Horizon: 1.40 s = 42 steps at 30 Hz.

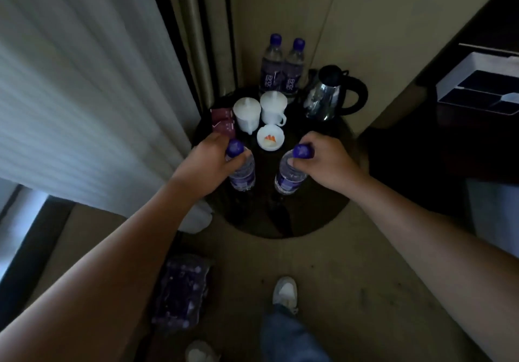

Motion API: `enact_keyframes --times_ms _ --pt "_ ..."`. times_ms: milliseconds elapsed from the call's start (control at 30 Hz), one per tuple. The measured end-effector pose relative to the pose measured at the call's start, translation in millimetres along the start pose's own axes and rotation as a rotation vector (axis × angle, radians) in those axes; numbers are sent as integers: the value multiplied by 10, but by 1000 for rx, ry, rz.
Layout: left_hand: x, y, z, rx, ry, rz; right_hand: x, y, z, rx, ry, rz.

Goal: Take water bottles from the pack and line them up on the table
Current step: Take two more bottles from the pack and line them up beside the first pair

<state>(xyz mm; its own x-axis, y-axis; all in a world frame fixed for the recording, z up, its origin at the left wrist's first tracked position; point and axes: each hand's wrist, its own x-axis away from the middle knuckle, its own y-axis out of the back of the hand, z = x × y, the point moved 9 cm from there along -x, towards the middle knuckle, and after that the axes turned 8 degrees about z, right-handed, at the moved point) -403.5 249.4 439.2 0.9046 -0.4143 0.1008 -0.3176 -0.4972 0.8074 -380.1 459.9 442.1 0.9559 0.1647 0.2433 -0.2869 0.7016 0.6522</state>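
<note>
Two clear water bottles with purple caps and purple labels stand upright on the small round dark table (283, 221). My left hand (207, 162) grips the neck of the left bottle (243, 174). My right hand (323, 162) grips the neck of the right bottle (289, 177). Two more bottles of the same kind (272, 66) (295, 70) stand side by side at the table's far edge. The plastic-wrapped pack of bottles (182, 291) lies on the carpet at the lower left.
On the table stand two white lidded cups (247, 114) (273, 108), a small white dish (270, 138), dark red sachets (223, 121) and a steel kettle (328, 96). A curtain (84, 94) hangs left. A dark desk holds a tray (480, 89) at right. My shoe (286, 292) is below.
</note>
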Motion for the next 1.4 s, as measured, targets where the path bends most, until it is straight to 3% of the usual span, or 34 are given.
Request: enact_keyframes --times_ms 400,533,767,933,1067,1167,1300,1400 --pt "-461 -591 99 -27 108 144 -447 93 -468 0 -80 172" --pt "-399 -814 172 -79 126 169 -473 -58 -487 3 -31 228" --pt "-299 -756 302 188 200 42 -417 -339 -434 58 -17 342" --pt "-323 -761 215 300 102 224 -427 -452 -286 170 42 374" --pt "-297 -785 199 331 93 316 -463 -484 -317 261 -18 388" --pt "-286 -748 130 255 47 280 -463 -512 -309 247 -57 314" --pt "-276 -841 92 165 42 269 -397 -471 -383 169 -162 66" --pt "-264 -832 95 131 92 207 -350 -499 -447 94 -209 14"
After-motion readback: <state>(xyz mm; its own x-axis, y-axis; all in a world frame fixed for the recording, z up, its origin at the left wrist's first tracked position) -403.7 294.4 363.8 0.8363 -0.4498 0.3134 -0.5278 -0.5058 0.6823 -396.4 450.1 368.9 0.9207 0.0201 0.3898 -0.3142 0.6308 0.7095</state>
